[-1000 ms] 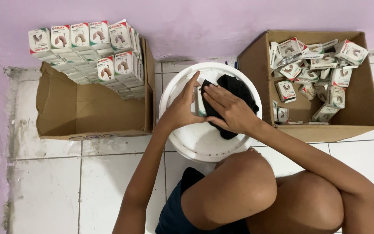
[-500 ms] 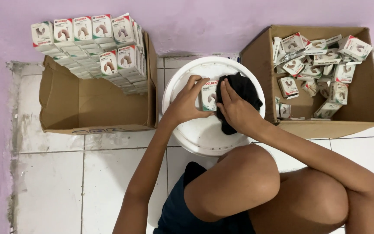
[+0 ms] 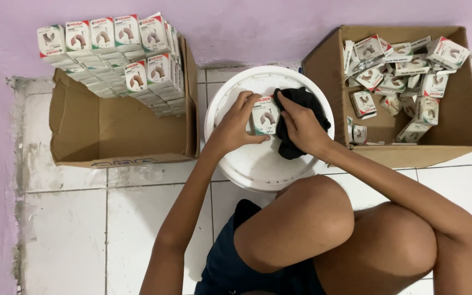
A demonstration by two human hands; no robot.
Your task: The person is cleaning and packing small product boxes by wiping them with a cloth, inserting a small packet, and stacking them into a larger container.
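My left hand (image 3: 233,128) holds a small white carton (image 3: 264,116) with red and green print, flat on a round white bucket lid (image 3: 258,164). My right hand (image 3: 301,128) presses a black cloth (image 3: 304,101) against the carton's right side. The carton's printed face points up and shows in full between the two hands.
A cardboard box (image 3: 116,136) at the left holds neat rows of the same small cartons (image 3: 116,60) stacked along its back. A second cardboard box (image 3: 438,143) at the right holds several loose cartons (image 3: 400,76) in a heap. White tiled floor, purple wall behind, my bent knees below.
The right hand with the cloth slid off the top of the carton to its right side, baring the printed face. The left hand turned the carton a little.
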